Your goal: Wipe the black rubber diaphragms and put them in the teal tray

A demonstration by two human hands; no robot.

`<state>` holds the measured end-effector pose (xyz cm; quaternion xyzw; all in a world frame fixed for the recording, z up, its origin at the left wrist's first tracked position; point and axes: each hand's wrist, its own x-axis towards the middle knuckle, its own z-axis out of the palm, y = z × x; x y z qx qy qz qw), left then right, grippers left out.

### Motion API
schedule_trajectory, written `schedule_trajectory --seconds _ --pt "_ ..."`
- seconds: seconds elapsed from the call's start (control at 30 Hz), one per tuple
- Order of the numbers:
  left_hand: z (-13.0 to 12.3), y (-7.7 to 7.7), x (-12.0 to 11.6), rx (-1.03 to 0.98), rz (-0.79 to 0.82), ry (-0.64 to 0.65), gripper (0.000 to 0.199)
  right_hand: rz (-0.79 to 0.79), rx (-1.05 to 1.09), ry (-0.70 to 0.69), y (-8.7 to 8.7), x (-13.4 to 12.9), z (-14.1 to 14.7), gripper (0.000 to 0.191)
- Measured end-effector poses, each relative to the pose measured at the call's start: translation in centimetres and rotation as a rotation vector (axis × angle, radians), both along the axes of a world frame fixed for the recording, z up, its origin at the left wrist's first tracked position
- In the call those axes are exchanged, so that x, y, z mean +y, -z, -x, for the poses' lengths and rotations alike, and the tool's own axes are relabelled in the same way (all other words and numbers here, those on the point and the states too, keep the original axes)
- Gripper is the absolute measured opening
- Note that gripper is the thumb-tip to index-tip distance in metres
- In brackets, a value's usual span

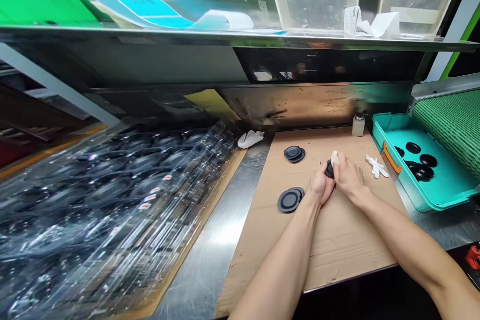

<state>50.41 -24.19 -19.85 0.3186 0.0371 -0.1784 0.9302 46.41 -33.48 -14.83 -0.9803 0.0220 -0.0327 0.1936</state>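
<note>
Over the cardboard sheet (337, 245), my left hand (321, 184) is closed round a small black disc (330, 169). My right hand (348, 177) pinches a white pad (334, 158), which is held against or very near the disc. To the left of my hands, two small stacks of dark round parts lie on the cardboard: one farther back (294, 154) and one nearer (290, 200). A crumpled white cloth piece (377, 166) lies right of my right hand.
A teal bin (423, 205) with black discs stands at the right, beside a green conveyor belt (453, 120). A small bottle (358, 125) stands behind the cardboard. Clear plastic trays (150, 175) of dark parts fill the left. A metal shelf (300, 40) spans above.
</note>
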Motion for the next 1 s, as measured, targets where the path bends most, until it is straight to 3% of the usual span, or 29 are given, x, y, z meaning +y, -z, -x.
schedule_trajectory --seconds 0.17,0.27,0.33,0.7,0.83,1.0 --pt "-0.1 0.1 0.0 0.032 -0.029 -0.03 0.032 -0.005 0.013 -0.055 0.7 0.2 -0.1 0.038" --pt "0.0 -0.1 0.0 0.018 -0.021 -0.038 0.033 -0.044 0.037 0.019 0.8 0.2 -0.1 0.037" --pt "0.0 -0.2 0.1 0.03 -0.011 -0.028 0.033 -0.056 0.028 -0.005 0.8 0.2 -0.2 0.038" --pt "-0.7 0.0 0.4 0.07 -0.033 -0.049 0.031 -0.019 0.054 0.035 1.0 -2.2 -0.2 0.039" --pt "-0.7 0.0 0.5 0.062 -0.019 -0.003 0.033 -0.03 0.06 -0.018 1.0 -2.1 -0.3 0.043" --pt "-0.6 0.2 0.0 0.027 -0.042 -0.033 0.027 0.053 0.038 0.02 0.4 -2.1 -0.9 0.044"
